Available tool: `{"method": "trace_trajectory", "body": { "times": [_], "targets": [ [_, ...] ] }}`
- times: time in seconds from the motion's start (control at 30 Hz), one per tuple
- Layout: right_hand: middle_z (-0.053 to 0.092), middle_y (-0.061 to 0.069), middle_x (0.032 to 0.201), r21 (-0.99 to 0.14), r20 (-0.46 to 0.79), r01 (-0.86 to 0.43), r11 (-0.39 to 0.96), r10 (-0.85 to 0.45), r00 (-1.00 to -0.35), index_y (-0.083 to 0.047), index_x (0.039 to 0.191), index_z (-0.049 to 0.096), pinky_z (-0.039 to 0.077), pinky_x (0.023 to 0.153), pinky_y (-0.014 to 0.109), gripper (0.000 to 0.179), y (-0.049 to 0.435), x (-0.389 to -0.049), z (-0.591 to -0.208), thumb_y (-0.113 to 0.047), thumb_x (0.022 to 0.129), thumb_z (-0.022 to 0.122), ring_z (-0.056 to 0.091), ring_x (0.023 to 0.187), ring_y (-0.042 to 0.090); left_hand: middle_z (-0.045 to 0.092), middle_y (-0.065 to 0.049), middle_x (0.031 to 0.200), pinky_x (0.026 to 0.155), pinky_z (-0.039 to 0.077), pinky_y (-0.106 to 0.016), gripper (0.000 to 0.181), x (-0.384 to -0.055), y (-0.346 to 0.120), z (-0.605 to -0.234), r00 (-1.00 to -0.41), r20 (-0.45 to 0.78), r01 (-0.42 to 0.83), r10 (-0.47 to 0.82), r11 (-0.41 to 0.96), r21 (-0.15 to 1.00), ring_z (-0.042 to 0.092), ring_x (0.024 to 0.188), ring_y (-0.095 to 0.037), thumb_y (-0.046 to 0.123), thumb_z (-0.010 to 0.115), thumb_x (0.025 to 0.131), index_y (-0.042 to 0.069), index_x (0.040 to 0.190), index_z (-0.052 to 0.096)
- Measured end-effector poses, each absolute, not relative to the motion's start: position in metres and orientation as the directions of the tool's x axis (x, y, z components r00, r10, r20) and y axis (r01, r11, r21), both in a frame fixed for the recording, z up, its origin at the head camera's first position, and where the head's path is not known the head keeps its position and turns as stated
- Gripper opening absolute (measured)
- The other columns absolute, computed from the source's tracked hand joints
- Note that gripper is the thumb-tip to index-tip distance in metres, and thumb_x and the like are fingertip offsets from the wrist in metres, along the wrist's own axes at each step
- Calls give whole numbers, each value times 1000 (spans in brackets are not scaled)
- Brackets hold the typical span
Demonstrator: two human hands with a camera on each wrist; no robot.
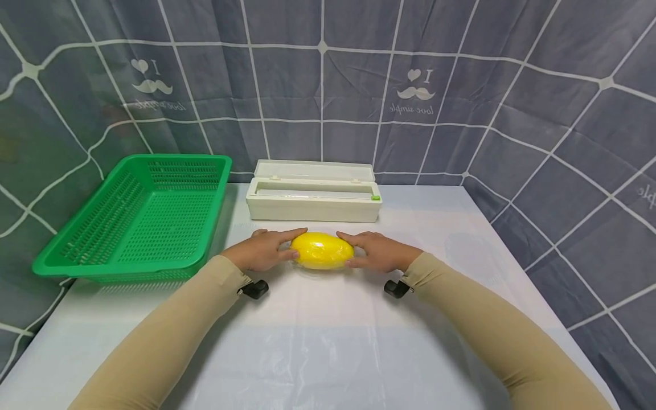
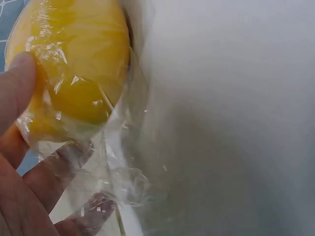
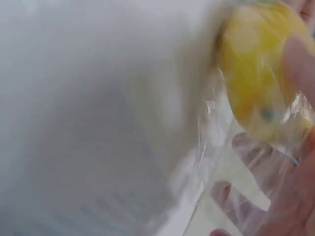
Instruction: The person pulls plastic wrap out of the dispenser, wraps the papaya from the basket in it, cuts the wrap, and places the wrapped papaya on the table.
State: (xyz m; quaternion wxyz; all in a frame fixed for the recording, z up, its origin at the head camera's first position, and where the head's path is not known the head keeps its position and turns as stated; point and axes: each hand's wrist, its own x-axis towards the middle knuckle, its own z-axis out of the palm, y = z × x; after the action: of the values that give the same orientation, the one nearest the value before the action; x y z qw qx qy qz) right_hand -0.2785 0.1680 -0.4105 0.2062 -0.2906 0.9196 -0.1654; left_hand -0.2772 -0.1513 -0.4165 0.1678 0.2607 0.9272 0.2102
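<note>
A smooth, glossy yellow oval fruit (image 1: 322,250) lies lengthwise between both hands, wrapped in clear cling film. My left hand (image 1: 263,249) holds its left end, the thumb on the near side and the index finger along the far side. At the opposite end, my right hand (image 1: 383,251) holds it in much the same way. In the left wrist view, loose cling film (image 2: 125,182) trails from the end of the fruit over the fingers. The right wrist view also has crinkled film (image 3: 209,128) hanging past the fruit and covering several fingers.
Behind the fruit stands a white cling film dispenser (image 1: 314,208) with its lid raised and a green slider at its right end. A green perforated basket (image 1: 210,228) sits on the left of the white-covered table (image 1: 328,364). Grey checked curtain (image 1: 353,85) surrounds the back and sides.
</note>
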Motion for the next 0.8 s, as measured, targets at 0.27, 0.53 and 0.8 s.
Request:
{"method": "trace_trajectory", "body": {
  "times": [0.27,0.53,0.8],
  "targets": [
    [44,20,164,-378,-315,-451,809,-570,-759,-22,170,20,32,125,61,85,168,-279,-412,-48,103,65,39,153,43,49,-10,163,126,14,-69,70,-278,-148,-417,-807,-172,442,564,772,457,46,151,-35,45,58,107,26,168,30],
    [31,13,172,-345,-358,-433,833,-543,-760,-10,170,2,12,131,58,97,162,-279,-417,-52,105,60,23,160,40,49,-9,163,126,13,-69,72,-279,-146,-418,-814,-186,428,551,783,451,47,151,-34,47,59,106,26,168,29],
    [35,18,169,-400,-321,-425,812,-558,-765,-12,170,12,17,129,63,84,165,-281,-418,-55,109,49,29,157,44,48,-10,163,126,12,-70,76,-279,-149,-419,-805,-187,439,563,778,450,45,152,-34,50,60,105,26,168,27]
  ]
}}
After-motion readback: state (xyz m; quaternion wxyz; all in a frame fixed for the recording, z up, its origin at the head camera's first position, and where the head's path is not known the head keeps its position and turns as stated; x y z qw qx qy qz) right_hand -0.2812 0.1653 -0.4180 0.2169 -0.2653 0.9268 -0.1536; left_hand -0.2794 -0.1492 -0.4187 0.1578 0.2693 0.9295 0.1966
